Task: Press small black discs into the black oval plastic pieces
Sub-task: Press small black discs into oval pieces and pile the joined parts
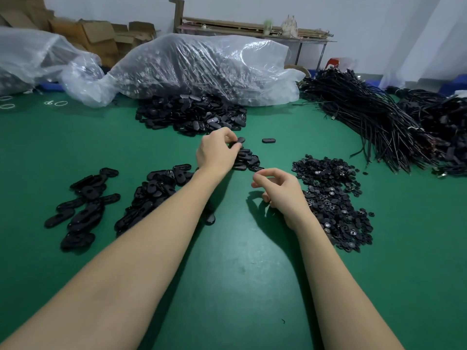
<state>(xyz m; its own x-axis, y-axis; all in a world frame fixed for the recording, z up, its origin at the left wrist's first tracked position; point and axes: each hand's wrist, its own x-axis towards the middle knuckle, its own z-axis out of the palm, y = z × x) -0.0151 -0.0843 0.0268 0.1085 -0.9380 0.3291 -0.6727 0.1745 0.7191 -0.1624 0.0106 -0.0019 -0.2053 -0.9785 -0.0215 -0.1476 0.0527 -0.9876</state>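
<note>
Plainly unlabelled, left hand [216,152] pinching oval piece [240,140], right hand [279,189] curled

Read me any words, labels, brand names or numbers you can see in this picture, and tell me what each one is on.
No readable text anywhere.
Cardboard boxes: no print visible.
Red item at the back: too small and blurred to tell whether it carries any print.
White loops on the green table: these look like rubber bands, not numbers.
Oval pieces, discs, clear bag: no markings legible.
</note>
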